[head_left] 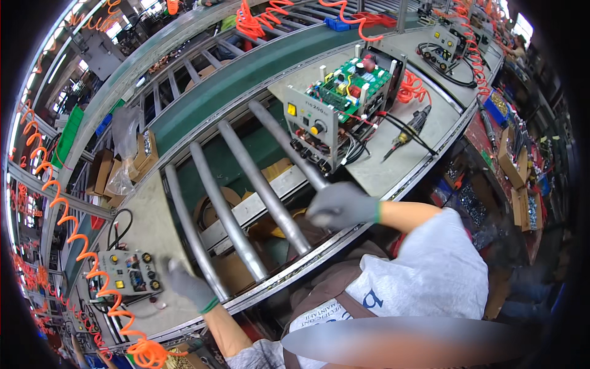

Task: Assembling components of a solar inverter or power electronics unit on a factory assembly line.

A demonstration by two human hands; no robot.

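Facing lower left, open chassis (347, 95), lengthwise up-right

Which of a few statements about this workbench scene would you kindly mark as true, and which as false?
1. The left grip, a grey-gloved hand, is beside a control panel. True.
2. The right grip is ungloved. False: it wears a grey glove too.
3. The exposed circuit board is mainly white. False: it is mainly green.
4. Several metal rollers lie side by side. True.
5. The long coiled hose down the picture's left side is orange. True.
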